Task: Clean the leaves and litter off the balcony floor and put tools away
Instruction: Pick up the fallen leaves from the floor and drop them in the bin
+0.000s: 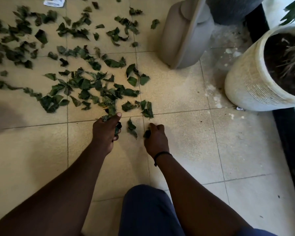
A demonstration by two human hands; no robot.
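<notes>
— Picking up leaves (85, 86)? Where are they?
— All over the floor (177, 150), from nine to twelve o'clock.
— And the hands?
— The left hand (105, 132) grips leaves. The right hand (155, 138) pinches one. A pot (249, 79) sits at two o'clock.

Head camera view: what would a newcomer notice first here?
Torn dark green leaves lie scattered over the beige tiled floor, mostly upper left. At centre, the left hand and right hand each grip leaf pieces. A white ribbed plant pot stands at right.
</notes>
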